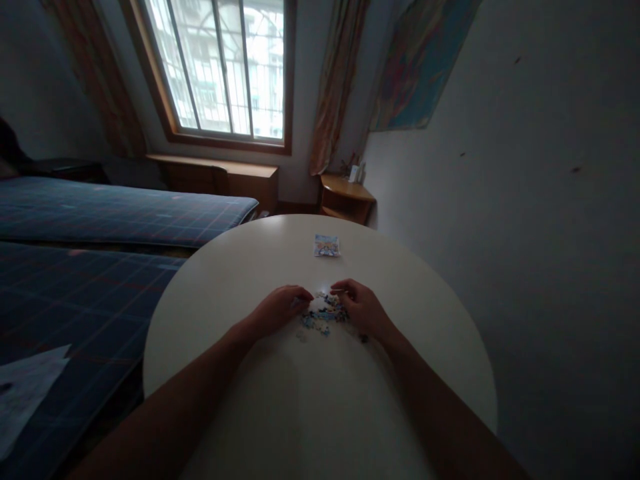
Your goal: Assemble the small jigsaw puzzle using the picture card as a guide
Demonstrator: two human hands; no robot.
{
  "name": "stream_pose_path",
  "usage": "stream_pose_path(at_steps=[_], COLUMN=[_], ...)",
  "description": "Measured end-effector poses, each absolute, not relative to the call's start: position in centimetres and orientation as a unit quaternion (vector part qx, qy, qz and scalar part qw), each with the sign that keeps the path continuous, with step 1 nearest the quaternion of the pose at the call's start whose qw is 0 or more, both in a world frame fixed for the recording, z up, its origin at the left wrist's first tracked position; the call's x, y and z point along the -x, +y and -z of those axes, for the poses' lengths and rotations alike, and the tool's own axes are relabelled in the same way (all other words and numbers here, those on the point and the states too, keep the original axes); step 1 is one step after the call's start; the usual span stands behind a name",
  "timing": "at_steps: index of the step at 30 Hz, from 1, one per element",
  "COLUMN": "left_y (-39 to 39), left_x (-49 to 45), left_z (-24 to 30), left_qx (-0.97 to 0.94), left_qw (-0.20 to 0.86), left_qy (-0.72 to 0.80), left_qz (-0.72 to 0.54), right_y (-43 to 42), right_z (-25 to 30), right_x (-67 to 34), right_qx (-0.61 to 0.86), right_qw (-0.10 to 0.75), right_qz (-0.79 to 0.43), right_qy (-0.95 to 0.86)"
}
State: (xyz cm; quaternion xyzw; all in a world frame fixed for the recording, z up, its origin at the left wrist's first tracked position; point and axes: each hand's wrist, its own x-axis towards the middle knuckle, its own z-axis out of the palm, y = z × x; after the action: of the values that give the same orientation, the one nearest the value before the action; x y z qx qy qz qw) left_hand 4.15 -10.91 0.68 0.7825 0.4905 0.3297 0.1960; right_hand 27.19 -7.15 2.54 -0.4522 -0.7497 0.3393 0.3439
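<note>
A loose pile of small pieces [324, 315], mostly blue with some white, black and yellowish ones, lies spread on the round white table [220, 387]. They are too small for me to tell their exact kind. At the left edge of the pile, my left hand [280, 307] has its fingers bent and drawn together, the tips close to the pieces. My right hand [364, 308] is on the other side, thumb and fingers pinched over the pile's far right edge. Whatever either hand holds is too small or hidden to make out.
Beyond the pile lies a small printed packet or card [327, 245]. A dark small object [363, 339] sits by my right wrist. Left of the table are beds with blue plaid mattresses [120, 207] and paper sheets [30, 393]. A wall [540, 253] stands to the right.
</note>
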Motion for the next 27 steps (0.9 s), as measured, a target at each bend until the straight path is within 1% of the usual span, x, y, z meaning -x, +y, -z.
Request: stream_pose_path(at_steps=[3,6,9,14,20,27], left_y=[-11.1,-11.6,-12.0,-11.6,-11.4,-11.9], left_x=[-4.4,-5.2,-6.1,-6.6,-6.2,-6.3], left_z=[-0.8,-1.1,-1.3,-1.1,-1.3,-2.0], left_qx=[-0.773,-0.768,-0.754,-0.719,-0.724,-0.745], left_qw=[0.195,0.183,0.179,0.193,0.193,0.170], left_qy=[0.494,0.481,0.478,0.503,0.487,0.465], left_qz=[-0.347,-0.382,-0.414,-0.439,-0.449,-0.447], right_y=[-7.4,-7.8,-8.2,-8.5,-8.4,-8.3], right_z=[-2.9,-3.1,-2.9,-2.6,-3.0,-3.2], right_x=[-27.2,-26.9,-26.4,-25.9,-26.3,-26.0], right_qx=[0.446,0.401,0.370,0.356,0.360,0.404], right_qw=[0.340,0.319,0.299,0.292,0.309,0.332], right_qz=[-0.347,-0.369,-0.363,-0.361,-0.372,-0.357], right_qy=[-0.752,-0.776,-0.801,-0.811,-0.798,-0.774])
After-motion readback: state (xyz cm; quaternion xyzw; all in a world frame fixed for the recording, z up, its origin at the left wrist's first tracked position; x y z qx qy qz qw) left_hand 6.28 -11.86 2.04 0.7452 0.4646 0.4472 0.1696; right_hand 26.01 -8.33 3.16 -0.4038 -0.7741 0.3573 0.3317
